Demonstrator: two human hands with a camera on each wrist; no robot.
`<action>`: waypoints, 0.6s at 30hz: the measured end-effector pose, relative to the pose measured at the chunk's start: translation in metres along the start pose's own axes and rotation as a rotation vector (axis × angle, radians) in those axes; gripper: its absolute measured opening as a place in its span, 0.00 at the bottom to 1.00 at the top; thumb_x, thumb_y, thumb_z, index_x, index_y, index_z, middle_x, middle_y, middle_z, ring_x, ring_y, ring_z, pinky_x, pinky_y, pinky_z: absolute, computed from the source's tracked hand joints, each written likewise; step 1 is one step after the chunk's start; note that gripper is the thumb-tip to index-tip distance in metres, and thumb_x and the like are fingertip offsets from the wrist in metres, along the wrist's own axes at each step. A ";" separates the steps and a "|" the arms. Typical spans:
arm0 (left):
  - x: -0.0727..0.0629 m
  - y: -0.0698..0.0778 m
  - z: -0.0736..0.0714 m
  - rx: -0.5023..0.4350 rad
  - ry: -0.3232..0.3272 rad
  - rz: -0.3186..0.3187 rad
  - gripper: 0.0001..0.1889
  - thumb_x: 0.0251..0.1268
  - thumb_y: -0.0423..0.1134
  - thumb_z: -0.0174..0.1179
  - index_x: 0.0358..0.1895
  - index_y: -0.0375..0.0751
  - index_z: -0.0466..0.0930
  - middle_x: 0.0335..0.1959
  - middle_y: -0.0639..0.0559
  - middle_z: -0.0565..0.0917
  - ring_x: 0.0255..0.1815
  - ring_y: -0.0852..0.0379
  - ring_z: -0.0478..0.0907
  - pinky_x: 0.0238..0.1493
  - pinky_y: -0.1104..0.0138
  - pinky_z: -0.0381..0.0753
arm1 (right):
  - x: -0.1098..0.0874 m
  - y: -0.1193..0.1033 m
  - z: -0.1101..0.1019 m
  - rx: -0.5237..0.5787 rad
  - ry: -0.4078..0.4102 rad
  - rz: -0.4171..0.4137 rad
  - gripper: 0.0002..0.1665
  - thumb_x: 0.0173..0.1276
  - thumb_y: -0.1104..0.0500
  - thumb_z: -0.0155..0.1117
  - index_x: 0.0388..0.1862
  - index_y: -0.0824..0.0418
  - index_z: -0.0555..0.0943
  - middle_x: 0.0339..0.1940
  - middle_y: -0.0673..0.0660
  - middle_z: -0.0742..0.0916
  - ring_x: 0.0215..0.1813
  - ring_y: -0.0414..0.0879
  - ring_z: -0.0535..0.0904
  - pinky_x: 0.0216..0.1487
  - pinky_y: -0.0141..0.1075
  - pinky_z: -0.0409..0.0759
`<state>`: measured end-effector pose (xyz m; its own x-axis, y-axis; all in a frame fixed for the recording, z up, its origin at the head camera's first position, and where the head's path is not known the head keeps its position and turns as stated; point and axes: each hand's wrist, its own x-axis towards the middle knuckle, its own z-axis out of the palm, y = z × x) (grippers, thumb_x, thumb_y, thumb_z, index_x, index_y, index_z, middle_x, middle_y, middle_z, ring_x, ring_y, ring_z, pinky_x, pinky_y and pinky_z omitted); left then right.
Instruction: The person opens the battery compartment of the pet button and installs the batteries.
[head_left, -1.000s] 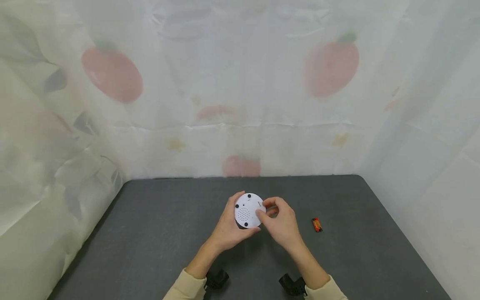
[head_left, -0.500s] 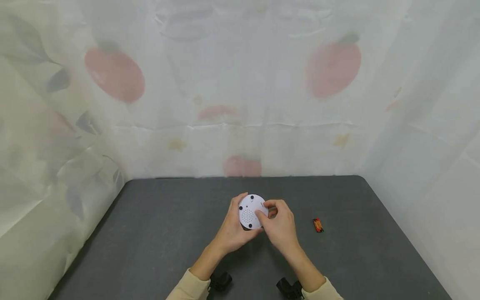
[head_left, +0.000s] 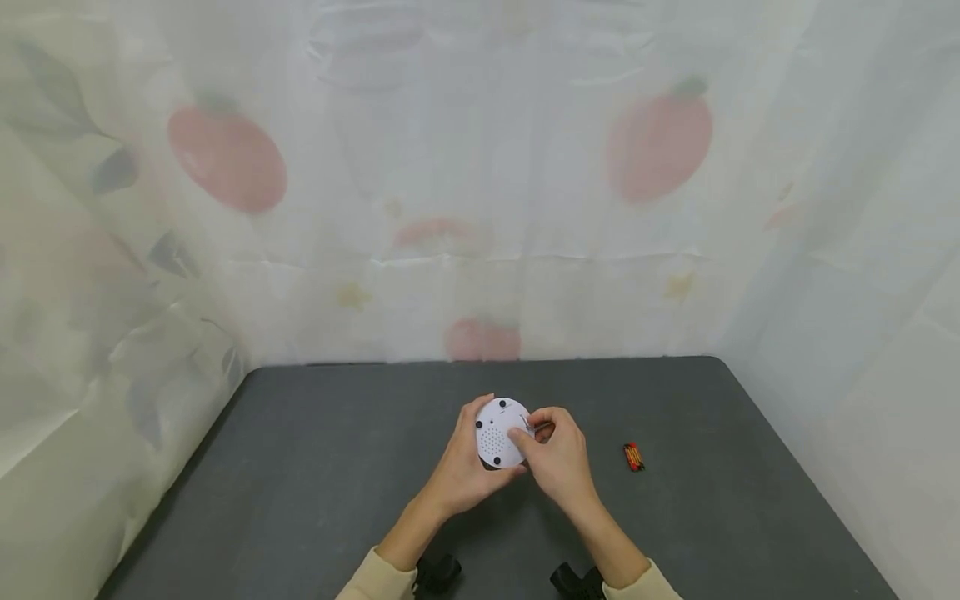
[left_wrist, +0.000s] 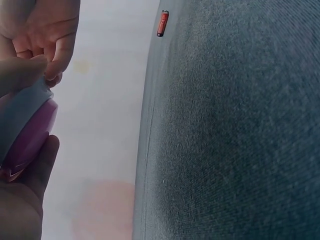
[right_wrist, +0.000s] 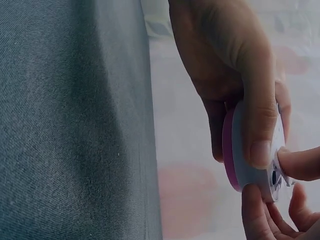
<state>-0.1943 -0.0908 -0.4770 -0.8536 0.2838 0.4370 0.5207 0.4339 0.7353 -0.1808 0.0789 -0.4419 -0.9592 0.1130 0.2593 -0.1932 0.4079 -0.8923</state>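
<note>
A round white-and-pink gadget [head_left: 492, 439] is held above the table, its white face up, with dark round feet and a patch of small speaker holes. My left hand [head_left: 460, 468] grips it around the left side, fingers at the far edge and thumb at the near edge. At its right edge my right hand [head_left: 564, 457] pinches with thumb and bent fingers, the thumb lying over the white face. In the right wrist view the pink side [right_wrist: 230, 150] faces the table, and a thin pale flap [right_wrist: 287, 179] shows by the right fingers. What they cover is hidden.
Red-and-black batteries [head_left: 633, 457] lie together on the dark grey table [head_left: 322, 483], right of the hands. Black wrist cameras [head_left: 438, 575] sit at both wrists. Pale fruit-printed curtains [head_left: 480, 192] close off the back and both sides.
The gadget and both hands have shifted slightly right since a second ago. The left hand's grip and the right hand's pinch look the same. The head view has tilted a little.
</note>
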 end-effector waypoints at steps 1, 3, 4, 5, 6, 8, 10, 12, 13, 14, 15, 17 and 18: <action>0.000 0.000 0.000 0.000 -0.001 -0.003 0.52 0.49 0.42 0.81 0.76 0.45 0.55 0.63 0.48 0.69 0.54 0.54 0.74 0.49 0.58 0.79 | 0.000 0.000 0.000 0.000 -0.005 -0.005 0.18 0.60 0.60 0.79 0.43 0.65 0.81 0.36 0.56 0.80 0.35 0.45 0.75 0.31 0.34 0.74; 0.001 0.000 -0.001 0.001 -0.003 -0.009 0.52 0.49 0.42 0.81 0.76 0.44 0.55 0.63 0.48 0.69 0.54 0.53 0.74 0.50 0.58 0.79 | 0.000 0.000 0.000 -0.012 -0.008 -0.016 0.18 0.61 0.60 0.78 0.43 0.65 0.80 0.37 0.57 0.80 0.36 0.45 0.75 0.31 0.34 0.74; 0.001 0.000 -0.001 0.004 -0.005 -0.009 0.52 0.49 0.42 0.80 0.76 0.43 0.55 0.63 0.48 0.69 0.55 0.53 0.74 0.50 0.57 0.79 | 0.000 -0.001 0.000 -0.022 -0.007 -0.025 0.18 0.61 0.60 0.78 0.44 0.65 0.80 0.38 0.56 0.80 0.37 0.45 0.75 0.32 0.34 0.74; 0.001 0.000 -0.002 0.005 -0.008 -0.011 0.53 0.49 0.42 0.80 0.76 0.42 0.55 0.63 0.47 0.69 0.55 0.53 0.74 0.50 0.57 0.79 | 0.000 0.000 0.001 -0.034 -0.004 -0.033 0.17 0.61 0.60 0.78 0.44 0.64 0.81 0.39 0.56 0.80 0.37 0.46 0.75 0.34 0.35 0.74; 0.001 -0.001 -0.002 0.006 -0.011 -0.011 0.53 0.49 0.42 0.80 0.76 0.41 0.55 0.63 0.47 0.69 0.55 0.53 0.74 0.50 0.57 0.79 | 0.000 0.000 0.001 -0.051 0.000 -0.041 0.17 0.61 0.61 0.79 0.43 0.64 0.81 0.39 0.56 0.79 0.38 0.46 0.75 0.36 0.35 0.74; 0.001 -0.001 -0.002 0.012 -0.015 -0.013 0.52 0.50 0.43 0.80 0.76 0.41 0.55 0.63 0.47 0.69 0.55 0.53 0.74 0.50 0.56 0.79 | 0.000 -0.001 0.002 -0.077 0.011 -0.052 0.16 0.60 0.61 0.79 0.43 0.63 0.81 0.40 0.55 0.79 0.39 0.46 0.74 0.39 0.37 0.75; 0.001 -0.002 -0.002 0.017 -0.017 -0.016 0.52 0.50 0.43 0.80 0.76 0.42 0.55 0.63 0.47 0.69 0.55 0.53 0.74 0.50 0.56 0.79 | 0.000 -0.001 0.002 -0.094 0.021 -0.062 0.16 0.60 0.60 0.79 0.42 0.62 0.81 0.39 0.54 0.79 0.39 0.45 0.74 0.41 0.38 0.75; 0.001 -0.002 -0.003 0.016 -0.017 -0.021 0.53 0.50 0.43 0.80 0.76 0.43 0.55 0.63 0.47 0.69 0.55 0.53 0.74 0.51 0.56 0.78 | -0.001 -0.002 0.002 -0.094 0.027 -0.066 0.16 0.60 0.60 0.79 0.42 0.61 0.80 0.36 0.52 0.80 0.38 0.44 0.75 0.41 0.38 0.76; 0.001 -0.003 -0.003 0.016 -0.016 -0.024 0.53 0.49 0.43 0.80 0.76 0.43 0.55 0.63 0.48 0.69 0.55 0.53 0.74 0.51 0.56 0.78 | -0.001 -0.002 0.002 -0.088 0.029 -0.067 0.16 0.60 0.60 0.79 0.42 0.61 0.80 0.35 0.52 0.80 0.36 0.44 0.75 0.40 0.38 0.77; 0.001 -0.003 -0.003 0.016 -0.017 -0.028 0.53 0.49 0.43 0.80 0.77 0.43 0.55 0.63 0.48 0.69 0.55 0.53 0.74 0.51 0.55 0.78 | -0.001 -0.002 0.002 -0.080 0.031 -0.069 0.16 0.60 0.60 0.79 0.42 0.60 0.80 0.33 0.51 0.80 0.35 0.43 0.75 0.38 0.37 0.77; 0.001 -0.003 -0.003 0.017 -0.017 -0.031 0.53 0.49 0.43 0.80 0.77 0.43 0.55 0.63 0.48 0.69 0.55 0.53 0.74 0.51 0.55 0.78 | -0.002 -0.002 0.002 -0.071 0.034 -0.074 0.16 0.61 0.60 0.79 0.41 0.60 0.80 0.31 0.50 0.81 0.34 0.43 0.76 0.37 0.36 0.76; 0.001 -0.003 -0.003 0.016 -0.021 -0.039 0.53 0.49 0.44 0.80 0.77 0.43 0.55 0.63 0.48 0.70 0.55 0.54 0.74 0.51 0.56 0.78 | -0.002 -0.001 0.002 -0.045 0.039 -0.101 0.15 0.61 0.62 0.78 0.41 0.60 0.80 0.29 0.49 0.81 0.32 0.42 0.76 0.35 0.35 0.76; 0.001 -0.003 -0.003 0.019 -0.024 -0.042 0.53 0.49 0.44 0.80 0.77 0.43 0.55 0.63 0.48 0.70 0.55 0.54 0.74 0.52 0.56 0.78 | -0.002 -0.001 0.002 -0.035 0.044 -0.124 0.15 0.61 0.63 0.78 0.41 0.60 0.80 0.28 0.49 0.81 0.31 0.42 0.76 0.34 0.34 0.77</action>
<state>-0.1969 -0.0941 -0.4769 -0.8740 0.2857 0.3932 0.4850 0.4617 0.7427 -0.1791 0.0764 -0.4422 -0.9182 0.0989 0.3836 -0.3019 0.4522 -0.8393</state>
